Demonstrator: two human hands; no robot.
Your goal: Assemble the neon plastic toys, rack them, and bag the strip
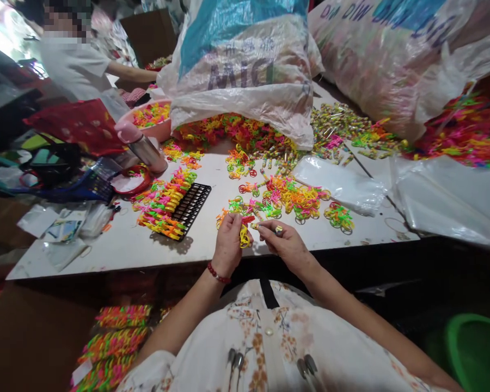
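My left hand, with a red beaded bracelet at the wrist, is closed on a small yellow and red plastic toy piece. Close on its right, my right hand pinches a small patterned tube between thumb and fingertips. A second such tube pokes out of the same hand. The fingertips almost meet above the table's front edge. Just beyond them lies a loose pile of neon plastic pieces. Left of my hands, a black rack carries rows of colourful toy pieces.
Large woven sacks stand at the back of the white table. A steel and pink flask and a pink basin are at left. Clear plastic bags lie at right. A person in a white shirt works at far left.
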